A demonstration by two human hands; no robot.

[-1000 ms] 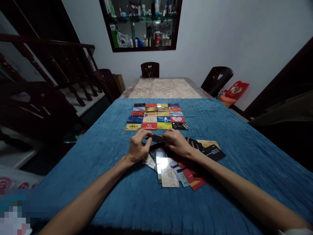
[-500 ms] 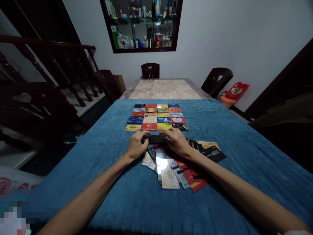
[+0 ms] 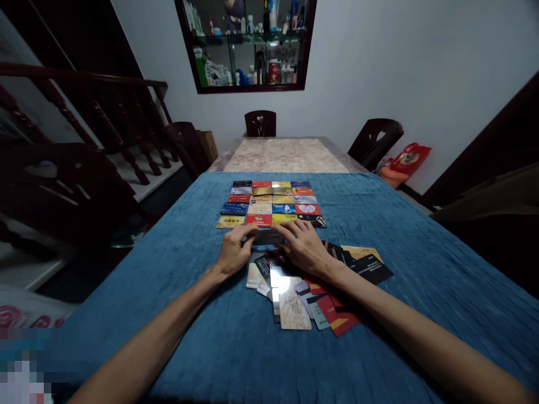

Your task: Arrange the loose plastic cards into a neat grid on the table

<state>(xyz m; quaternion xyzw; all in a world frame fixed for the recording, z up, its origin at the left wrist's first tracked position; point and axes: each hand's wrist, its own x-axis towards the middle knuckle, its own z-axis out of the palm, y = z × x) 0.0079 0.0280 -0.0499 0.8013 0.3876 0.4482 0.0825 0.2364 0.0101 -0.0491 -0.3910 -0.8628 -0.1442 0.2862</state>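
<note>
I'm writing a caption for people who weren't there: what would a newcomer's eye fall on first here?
Probably the neat block of colourful rectangular cards, laid in rows on the crinkled blue cloth just beyond the hands. Next, perhaps, the dark rectangular card held between the left hand and right hand. Nearer the person, a loose, overlapping pile of mixed-colour cards catches a bright glare.

The held card [image 3: 268, 237] is coloured dark grey, the cloth [image 3: 227, 353] blue; a red card [image 3: 315, 210] is printed with a pale heart [image 3: 306, 209].
</note>
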